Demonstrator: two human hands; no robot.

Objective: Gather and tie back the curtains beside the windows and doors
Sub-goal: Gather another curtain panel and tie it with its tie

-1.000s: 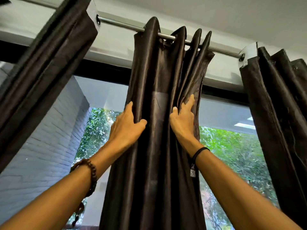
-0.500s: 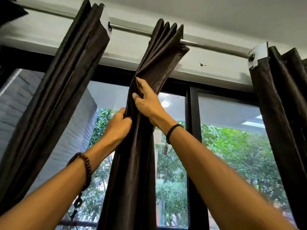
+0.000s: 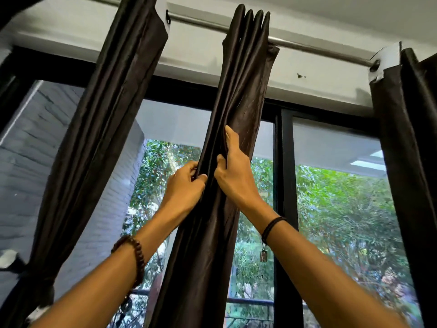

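Observation:
A dark brown satin curtain (image 3: 238, 91) hangs in tight folds from a metal rod (image 3: 314, 47) at the middle of the view. My left hand (image 3: 183, 185) grips the curtain's left edge at about mid-height. My right hand (image 3: 233, 169) clutches the folds just beside and slightly above it, index finger stretched up along the cloth. Both arms reach upward. A second dark curtain (image 3: 101, 129) hangs bunched to the left, cinched low down by a tie (image 3: 40, 278). A third dark curtain (image 3: 411, 150) hangs at the right edge.
Behind the curtains stands a black-framed window (image 3: 282, 185) with a vertical bar right of the middle curtain. Outside are green trees, a white brick wall (image 3: 21, 176) and a railing. White rod brackets (image 3: 387, 60) sit above the side curtains.
The middle curtain has gone from spread wide to tightly bunched. Both hands moved together and closed on its folds, the right hand dropping lower; the view shifted, revealing more window.

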